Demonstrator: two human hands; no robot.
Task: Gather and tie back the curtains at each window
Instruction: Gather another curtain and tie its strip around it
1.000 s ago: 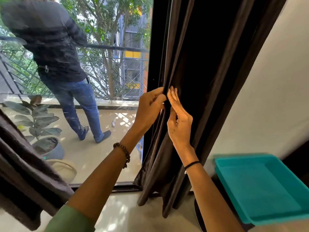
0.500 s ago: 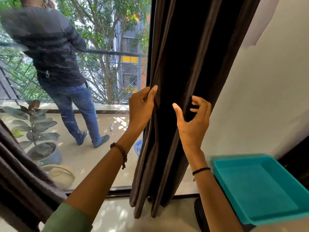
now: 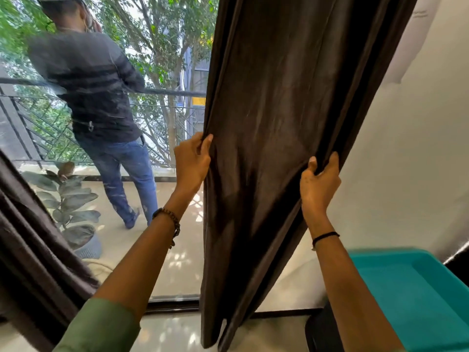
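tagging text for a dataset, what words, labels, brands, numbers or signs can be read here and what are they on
No text can be read in this view.
The curtain, the teal tray and the wall show no print.
The yellow panel on the building outside is too small and blurred to tell whether it carries any text.

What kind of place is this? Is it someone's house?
Probably a room in a home, beside a balcony: a long dark curtain hangs at a big glass window, with a railing and a potted plant outside.
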